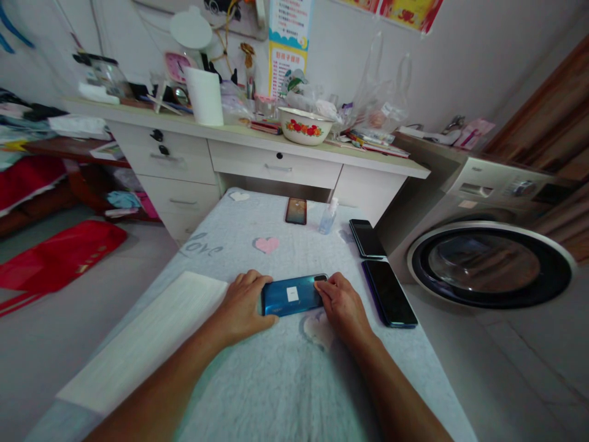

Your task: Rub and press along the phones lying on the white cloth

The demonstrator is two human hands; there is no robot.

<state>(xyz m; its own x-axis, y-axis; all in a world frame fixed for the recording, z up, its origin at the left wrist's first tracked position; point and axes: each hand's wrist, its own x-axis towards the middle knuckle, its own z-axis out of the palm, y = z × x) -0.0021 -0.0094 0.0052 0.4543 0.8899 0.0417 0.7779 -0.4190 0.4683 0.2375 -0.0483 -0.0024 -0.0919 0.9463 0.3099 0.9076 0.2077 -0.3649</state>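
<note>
A blue phone with a small white label lies back up on the cloth-covered table. My left hand grips its left end, with the thumb at the lower edge and the fingers at the upper one. At the other end, the fingers of my right hand are pinched together against the back near the camera corner. Whatever is between those fingertips is too small to make out; a bit of orange or tan shows there.
Two dark phones lie along the table's right edge. Farther back are a smaller phone and a clear spray bottle. A white paper strip lies left. Beyond stands a desk; a washing machine is right.
</note>
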